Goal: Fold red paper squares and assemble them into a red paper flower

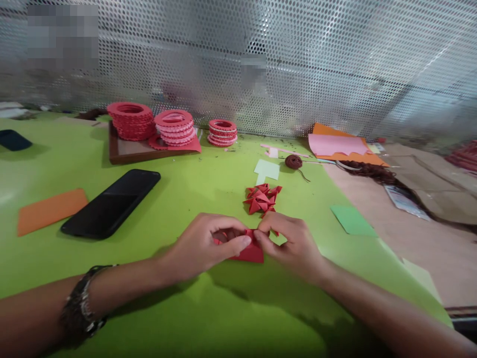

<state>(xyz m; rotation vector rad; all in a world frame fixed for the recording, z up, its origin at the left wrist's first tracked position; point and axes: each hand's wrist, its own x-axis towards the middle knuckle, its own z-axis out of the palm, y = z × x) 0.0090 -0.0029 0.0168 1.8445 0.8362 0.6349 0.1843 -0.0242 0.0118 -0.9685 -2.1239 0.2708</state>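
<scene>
Both my hands meet low on the green table (208, 184) over a small piece of red paper (250, 253). My left hand (206, 246) pinches its left side with thumb and fingers, a bracelet on that wrist. My right hand (292, 243) pinches the right side, fingertips touching the left hand's. The paper lies partly folded against the table, mostly hidden by my fingers. Just beyond my hands sits a small pile of folded red paper pieces (262, 198).
A black phone (112, 203) and an orange card (50, 210) lie at left. Stacks of red paper rings (131, 121) stand on a brown board (126, 151) by the perforated wall. Pale green paper (267, 170), a green square (352, 220), a brown twine ball (293, 161) and pink and orange sheets (337, 145) lie right.
</scene>
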